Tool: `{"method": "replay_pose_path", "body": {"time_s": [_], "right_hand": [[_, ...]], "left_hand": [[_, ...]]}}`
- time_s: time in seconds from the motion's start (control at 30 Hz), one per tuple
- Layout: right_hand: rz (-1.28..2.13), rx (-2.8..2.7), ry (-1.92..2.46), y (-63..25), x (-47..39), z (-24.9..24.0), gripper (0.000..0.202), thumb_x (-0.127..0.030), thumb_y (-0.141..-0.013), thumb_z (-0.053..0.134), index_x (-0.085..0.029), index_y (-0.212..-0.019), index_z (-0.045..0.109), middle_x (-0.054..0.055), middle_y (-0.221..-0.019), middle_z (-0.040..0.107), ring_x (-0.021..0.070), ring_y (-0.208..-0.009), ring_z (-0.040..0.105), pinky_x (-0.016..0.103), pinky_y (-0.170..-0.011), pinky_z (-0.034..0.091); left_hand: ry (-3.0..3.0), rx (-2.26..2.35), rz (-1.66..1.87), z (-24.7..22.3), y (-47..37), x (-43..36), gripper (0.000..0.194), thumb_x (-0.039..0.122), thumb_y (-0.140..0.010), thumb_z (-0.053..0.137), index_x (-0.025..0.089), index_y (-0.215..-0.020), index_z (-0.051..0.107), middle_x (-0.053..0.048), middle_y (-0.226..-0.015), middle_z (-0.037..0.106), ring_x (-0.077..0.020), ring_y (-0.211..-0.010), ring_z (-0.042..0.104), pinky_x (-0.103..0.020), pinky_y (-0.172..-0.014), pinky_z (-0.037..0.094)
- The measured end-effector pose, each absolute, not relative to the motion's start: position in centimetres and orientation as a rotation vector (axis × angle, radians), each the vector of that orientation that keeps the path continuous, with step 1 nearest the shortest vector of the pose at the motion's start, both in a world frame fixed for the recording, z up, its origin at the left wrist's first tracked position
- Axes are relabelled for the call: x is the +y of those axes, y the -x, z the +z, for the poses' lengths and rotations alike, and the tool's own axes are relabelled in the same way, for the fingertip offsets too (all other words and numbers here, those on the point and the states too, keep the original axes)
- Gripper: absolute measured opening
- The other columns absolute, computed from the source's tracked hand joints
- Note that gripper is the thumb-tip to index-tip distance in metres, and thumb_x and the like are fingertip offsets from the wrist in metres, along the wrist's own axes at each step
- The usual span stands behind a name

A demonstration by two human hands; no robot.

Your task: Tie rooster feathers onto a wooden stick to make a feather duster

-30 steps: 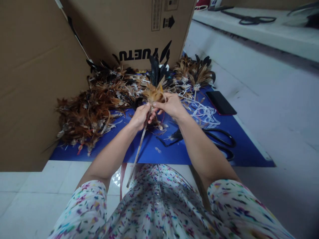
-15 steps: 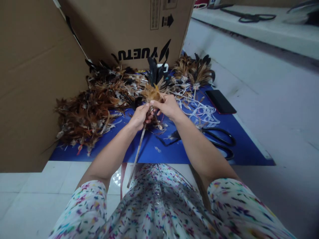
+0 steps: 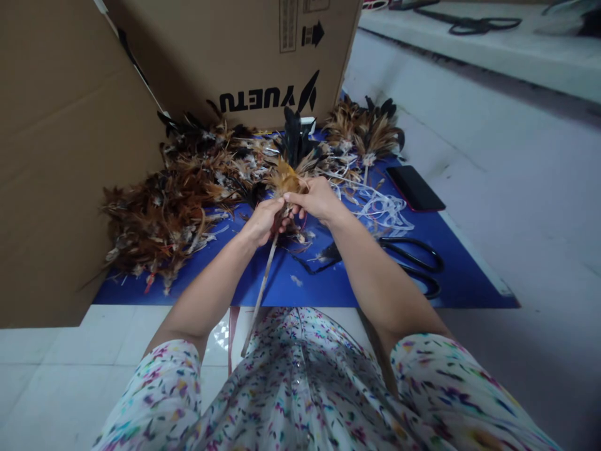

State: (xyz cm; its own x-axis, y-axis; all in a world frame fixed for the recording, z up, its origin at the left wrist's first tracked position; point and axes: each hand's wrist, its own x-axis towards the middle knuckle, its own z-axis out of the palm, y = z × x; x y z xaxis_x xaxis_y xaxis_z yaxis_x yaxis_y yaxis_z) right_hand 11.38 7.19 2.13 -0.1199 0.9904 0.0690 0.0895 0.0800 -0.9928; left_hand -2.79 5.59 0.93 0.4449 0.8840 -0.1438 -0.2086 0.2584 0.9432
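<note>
Both my hands are closed around the base of a feather duster [image 3: 293, 141], where its feathers meet a thin stick [image 3: 263, 285]. Black plumes stand at its far end, with golden-brown feathers nearer my fingers. My left hand [image 3: 267, 218] grips the neck, its thumb meeting the other thumb. My right hand [image 3: 318, 199] pinches the golden feathers from the right side. The stick slants down toward my lap, past the table's edge. Fingers partly hide the binding. Just left lies a large heap of brown feathers [image 3: 173, 200].
White plastic strips [image 3: 382, 210] lie right of my hands, near a dark phone [image 3: 416, 188]. Black-handled scissors [image 3: 416, 260] rest under my right forearm. Another feather bunch [image 3: 369, 134] lies at the back right. Cardboard [image 3: 263, 50] walls the blue table [image 3: 323, 291] behind and left.
My hands stay at the duster's neck, with slight finger movement. The view shifts a little, and the black plumes appear slightly to the right.
</note>
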Motion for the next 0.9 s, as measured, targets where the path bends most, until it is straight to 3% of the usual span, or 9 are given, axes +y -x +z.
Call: {"method": "replay_pose_path", "body": {"time_s": [0.23,0.5,0.73,0.9], "right_hand": [[1.12,-1.452,1.263,-11.3,7.6,1.6,0.014,-0.013,-0.074,0.069,-0.017,-0.064,0.06,-0.002,-0.043,0.058,0.0088,-0.031,0.049,0.019,-0.031,0.041],[0.917,-1.558,1.273,-11.7,8.1,0.7,0.009,-0.02,-0.073,0.069,-0.015,-0.067,0.064,-0.002,-0.048,0.059,0.0074,-0.038,0.051,0.018,-0.038,0.04],[0.934,-1.532,1.343,-11.3,8.1,0.5,0.006,-0.021,-0.074,0.068,-0.016,-0.074,0.065,0.0,-0.053,0.063,0.0104,-0.04,0.055,0.02,-0.036,0.043],[0.99,-1.467,1.282,-11.4,7.8,1.5,0.013,-0.024,-0.074,0.072,-0.016,-0.078,0.061,0.002,-0.06,0.064,0.0128,-0.047,0.06,0.022,-0.037,0.044]], "left_hand": [[-1.18,0.848,0.826,1.1,2.6,5.3,0.003,0.011,-0.074,0.055,0.013,-0.071,0.056,-0.001,-0.07,0.057,-0.0017,-0.044,0.037,-0.014,-0.038,0.022],[-1.184,0.896,0.877,0.7,2.4,5.2,0.012,0.016,-0.083,0.063,0.014,-0.076,0.055,0.006,-0.058,0.041,-0.002,-0.043,0.034,-0.013,-0.039,0.023],[-1.174,0.944,0.873,0.7,2.2,5.0,0.019,0.018,-0.095,0.05,0.014,-0.076,0.05,0.006,-0.061,0.04,-0.001,-0.042,0.032,-0.012,-0.039,0.021],[-1.032,0.96,0.924,0.8,2.3,5.4,0.02,0.018,-0.093,0.052,0.015,-0.074,0.047,0.007,-0.059,0.036,-0.0004,-0.04,0.029,-0.012,-0.038,0.019]]}}
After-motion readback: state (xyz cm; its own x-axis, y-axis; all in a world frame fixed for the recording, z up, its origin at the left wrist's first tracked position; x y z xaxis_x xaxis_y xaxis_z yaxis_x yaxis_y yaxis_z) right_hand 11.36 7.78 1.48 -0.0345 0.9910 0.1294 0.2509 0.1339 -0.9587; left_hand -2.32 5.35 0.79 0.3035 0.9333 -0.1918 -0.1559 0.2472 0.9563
